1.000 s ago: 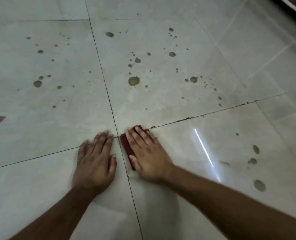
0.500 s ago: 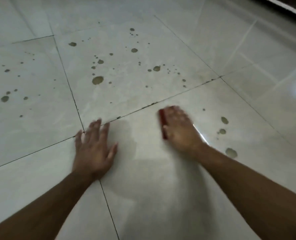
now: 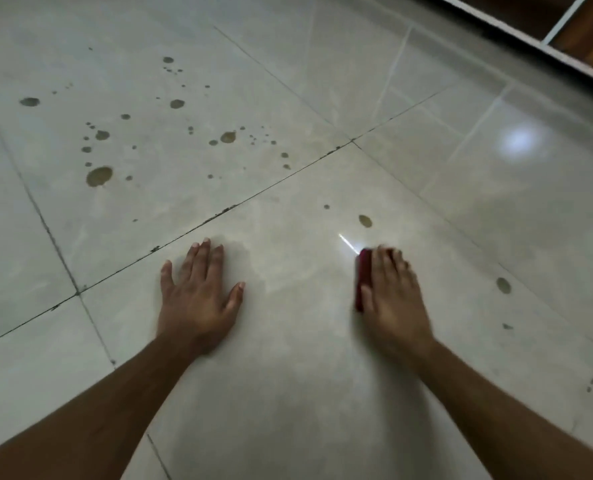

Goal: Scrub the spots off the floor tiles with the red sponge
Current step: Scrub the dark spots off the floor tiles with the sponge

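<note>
- Right hand (image 3: pixel 394 299) is flat on top of the red sponge (image 3: pixel 363 277), palm down, fingers stretched out and pressing it onto the floor tiles (image 3: pixel 298 341); only the sponge's left edge shows from under the hand.
- That hand is blurred, fingertips most of all.
- Left hand (image 3: pixel 198 299) lies spread and empty on the same tile, palm down, fingers fanned, thumb out to the right, well apart from the sponge.
- The sponge sits on the near tile, right of centre, with a thin bright streak of reflected light (image 3: pixel 347 242) touching its far left corner.
- Just beyond the sponge, one brown spot (image 3: pixel 365 221) is on that tile, and a smaller dot (image 3: pixel 326 206) lies farther up and to the left.
- Off to the right of the right hand, another spot (image 3: pixel 503 285) sits on the tile, with a fainter mark below it.
- On the far-left tile, across the dark grout line (image 3: pixel 253 195), there's a whole scatter of spots, the biggest one (image 3: pixel 99 176) on its left side.
- A round glare (image 3: pixel 518 140) shines on the tile at the far right.
- Both bare forearms reach in from the bottom corners.
</note>
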